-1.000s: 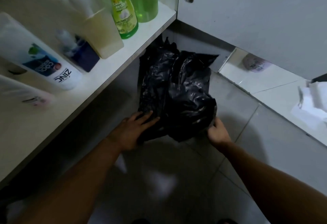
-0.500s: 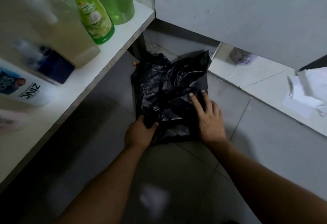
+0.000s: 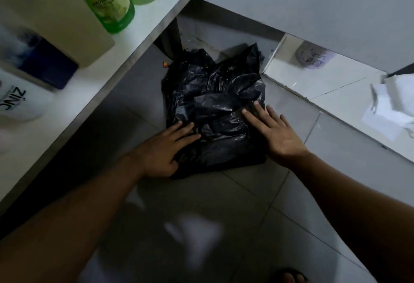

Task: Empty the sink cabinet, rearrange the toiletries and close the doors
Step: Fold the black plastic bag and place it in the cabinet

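Tiled floor (image 3: 235, 193), black bag (image 3: 215, 112) under both flat hands (image 3: 161, 150), prob. clear of shelf edge (image 3: 125, 68).

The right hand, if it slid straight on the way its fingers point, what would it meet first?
The right hand points up-left over the crumpled black plastic bag, fingertips already on it. It would plough further into the bag's folds first; beyond lies the dark cabinet leg, though depth is unclear.

Bag: black plastic bag (image 3: 215, 112), crumpled and flattened, on the floor at frame centre.
Bottles: green bottle (image 3: 107, 0) upright, upper left, on the shelf (image 3: 143, 29).
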